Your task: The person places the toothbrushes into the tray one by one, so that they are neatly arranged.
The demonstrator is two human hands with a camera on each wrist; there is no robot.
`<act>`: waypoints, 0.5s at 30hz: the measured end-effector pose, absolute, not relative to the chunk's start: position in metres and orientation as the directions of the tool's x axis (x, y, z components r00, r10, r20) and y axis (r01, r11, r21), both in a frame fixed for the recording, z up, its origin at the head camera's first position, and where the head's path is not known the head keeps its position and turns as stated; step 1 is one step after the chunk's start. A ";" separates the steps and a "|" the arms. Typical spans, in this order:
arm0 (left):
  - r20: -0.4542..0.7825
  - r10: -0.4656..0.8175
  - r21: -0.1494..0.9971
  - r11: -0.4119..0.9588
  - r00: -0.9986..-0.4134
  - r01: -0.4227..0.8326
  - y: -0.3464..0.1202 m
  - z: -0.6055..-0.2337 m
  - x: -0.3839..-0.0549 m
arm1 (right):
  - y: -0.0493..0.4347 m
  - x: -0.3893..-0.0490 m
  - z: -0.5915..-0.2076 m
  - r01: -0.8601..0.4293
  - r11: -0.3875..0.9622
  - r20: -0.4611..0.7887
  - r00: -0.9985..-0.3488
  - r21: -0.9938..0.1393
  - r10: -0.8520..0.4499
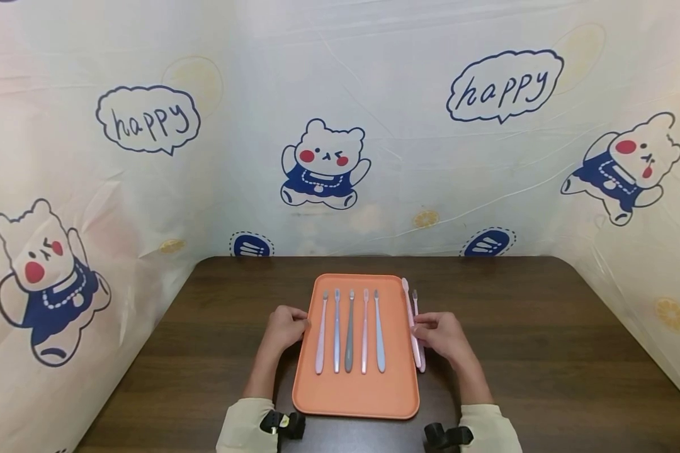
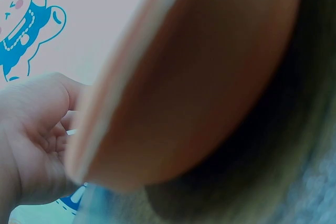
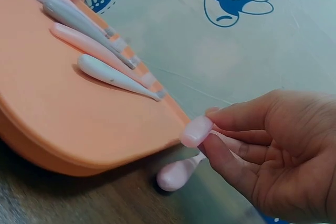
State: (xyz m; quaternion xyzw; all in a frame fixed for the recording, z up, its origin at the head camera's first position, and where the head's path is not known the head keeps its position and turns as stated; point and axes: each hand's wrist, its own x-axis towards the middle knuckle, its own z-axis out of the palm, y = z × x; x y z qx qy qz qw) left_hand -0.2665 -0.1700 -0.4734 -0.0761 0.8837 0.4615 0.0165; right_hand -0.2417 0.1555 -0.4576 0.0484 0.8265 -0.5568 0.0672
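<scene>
An orange tray (image 1: 354,396) carries several toothbrushes (image 1: 349,340) in a row, pink, blue and grey, their heads toward the back. My left hand (image 1: 286,327) is at the tray's left edge, its fingers curled in at the rim; in the left wrist view the tray (image 2: 210,77) hides its fingertips. Beside the right rim, my right hand (image 1: 444,336) pinches a pink toothbrush (image 3: 197,131) between thumb and fingers. Just below it, outside the tray, is a second pink toothbrush (image 3: 176,176), partly covered by that hand.
The dark wooden table (image 1: 532,352) extends to both sides and behind the tray. A pale printed curtain (image 1: 408,176) with cartoon bears hangs along the back and the sides. Black straps with cameras (image 1: 283,425) sit on both wrists.
</scene>
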 end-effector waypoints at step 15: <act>-0.096 -0.123 0.809 0.569 -0.988 -0.150 -0.169 -0.471 -0.266 | 0.142 -0.241 -0.458 0.102 0.378 -0.114 -0.993 -0.920 -0.010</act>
